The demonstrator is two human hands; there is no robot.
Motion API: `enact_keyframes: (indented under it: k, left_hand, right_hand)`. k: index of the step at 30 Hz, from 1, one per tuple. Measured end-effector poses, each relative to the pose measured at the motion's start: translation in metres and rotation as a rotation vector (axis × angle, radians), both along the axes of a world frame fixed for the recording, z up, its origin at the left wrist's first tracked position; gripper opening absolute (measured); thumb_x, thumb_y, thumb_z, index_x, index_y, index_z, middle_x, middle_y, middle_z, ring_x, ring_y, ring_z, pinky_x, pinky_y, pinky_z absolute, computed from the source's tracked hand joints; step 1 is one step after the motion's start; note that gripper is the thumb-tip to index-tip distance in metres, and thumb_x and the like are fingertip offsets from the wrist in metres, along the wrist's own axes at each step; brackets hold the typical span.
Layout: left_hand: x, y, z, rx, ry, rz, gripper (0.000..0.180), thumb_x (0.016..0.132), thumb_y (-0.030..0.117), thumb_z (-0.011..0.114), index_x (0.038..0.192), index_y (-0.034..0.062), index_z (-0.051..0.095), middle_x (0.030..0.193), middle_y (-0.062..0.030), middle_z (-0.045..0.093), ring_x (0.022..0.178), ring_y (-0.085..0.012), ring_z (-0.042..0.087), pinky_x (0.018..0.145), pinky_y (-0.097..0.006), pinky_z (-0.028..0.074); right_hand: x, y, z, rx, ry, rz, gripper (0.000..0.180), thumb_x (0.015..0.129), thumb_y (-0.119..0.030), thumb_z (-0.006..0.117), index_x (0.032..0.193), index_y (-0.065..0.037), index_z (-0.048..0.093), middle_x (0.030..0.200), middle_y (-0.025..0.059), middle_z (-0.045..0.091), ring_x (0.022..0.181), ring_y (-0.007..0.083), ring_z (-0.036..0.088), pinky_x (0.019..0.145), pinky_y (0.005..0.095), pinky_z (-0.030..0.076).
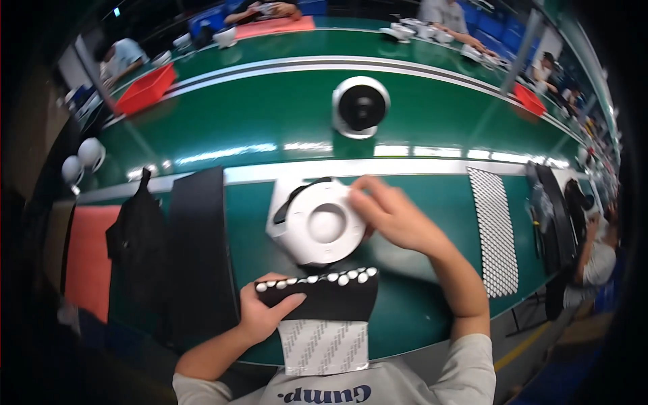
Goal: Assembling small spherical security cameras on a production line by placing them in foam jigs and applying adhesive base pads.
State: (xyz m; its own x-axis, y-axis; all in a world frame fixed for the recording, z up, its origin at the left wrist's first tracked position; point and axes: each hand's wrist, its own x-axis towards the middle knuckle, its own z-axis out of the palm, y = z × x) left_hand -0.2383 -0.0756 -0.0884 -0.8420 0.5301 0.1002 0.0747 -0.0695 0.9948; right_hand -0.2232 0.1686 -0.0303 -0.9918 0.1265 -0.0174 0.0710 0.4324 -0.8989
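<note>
My left hand (pixel 260 310) grips a black sheet with round white pads (pixel 324 297) by its left side, thumb on top. The pads line its far edge, and a white backing paper with grey print (pixel 325 347) hangs from its near edge. Just beyond it a white round housing (pixel 297 233) sits with its ring-shaped base facing up and a recess in the middle. A black strap or cable (pixel 290 204) curves along its left side. Bent around the housing's right rim are the fingers of my right hand (pixel 388 212). Motion smears them slightly, so anything small between them stays hidden.
A sheet covered in white dots (pixel 495 233) lies at right. On the left are a long black sheet (pixel 198 250), a black bag-like item (pixel 140 243) and an orange sheet (pixel 90 256). A white device with a round black front (pixel 362 108) stands on the green belt; co-workers sit beyond.
</note>
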Motion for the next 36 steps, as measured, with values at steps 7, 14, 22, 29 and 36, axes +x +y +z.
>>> enact_keyframes:
  k: [7, 14, 22, 29, 36]
  left_hand:
    - [-0.007, -0.019, 0.002, 0.233, -0.183, 0.038, 0.021, 0.069, 0.003, 0.066, 0.085, 0.0018, 0.052, 0.080, -0.0012, 0.056, 0.074, -0.0060, 0.051, 0.068, -0.021, 0.042]
    - [-0.018, -0.024, 0.013, 0.095, 0.233, -0.127, 0.036, 0.066, -0.002, 0.068, 0.100, -0.0004, 0.059, 0.093, -0.0095, 0.062, 0.079, -0.0091, 0.058, 0.070, -0.020, 0.046]
    - [-0.018, -0.035, 0.021, 0.054, 0.146, -0.044, 0.023, 0.069, -0.004, 0.063, 0.092, 0.0003, 0.062, 0.086, -0.0084, 0.064, 0.073, -0.0096, 0.060, 0.065, -0.020, 0.047]
    - [-0.023, -0.038, 0.010, -0.078, 0.220, 0.037, 0.023, 0.064, 0.003, 0.070, 0.087, 0.0019, 0.063, 0.083, -0.0076, 0.064, 0.073, -0.0110, 0.060, 0.066, -0.022, 0.046]
    - [-0.029, -0.062, -0.006, -0.170, -0.046, 0.229, 0.023, 0.066, 0.012, 0.067, 0.082, 0.0003, 0.054, 0.100, -0.0091, 0.052, 0.092, -0.0157, 0.048, 0.082, -0.031, 0.037]
  right_hand:
    - [0.030, -0.050, 0.031, 0.256, 0.458, 0.273, 0.039, 0.065, -0.016, 0.070, 0.097, -0.003, 0.051, 0.082, 0.0084, 0.056, 0.070, 0.0212, 0.055, 0.064, 0.0303, 0.044]
    - [0.022, -0.061, 0.011, 0.056, 0.313, 0.280, 0.014, 0.067, -0.010, 0.068, 0.078, -0.004, 0.060, 0.067, 0.0075, 0.058, 0.057, 0.0170, 0.053, 0.051, 0.0261, 0.039]
    - [0.012, -0.089, 0.032, 0.563, 0.571, 0.294, 0.027, 0.063, -0.016, 0.069, 0.086, -0.008, 0.057, 0.077, 0.0018, 0.052, 0.071, 0.0188, 0.047, 0.060, 0.0283, 0.033]
    - [0.003, -0.101, 0.020, 0.705, 0.768, 0.419, 0.020, 0.059, -0.012, 0.054, 0.075, -0.001, 0.051, 0.072, 0.0068, 0.043, 0.068, 0.0195, 0.045, 0.056, 0.0296, 0.034]
    - [-0.010, -0.119, 0.005, 0.604, 1.068, 0.392, 0.013, 0.059, -0.011, 0.052, 0.065, -0.002, 0.045, 0.067, 0.0064, 0.040, 0.064, 0.0201, 0.043, 0.056, 0.0280, 0.036]
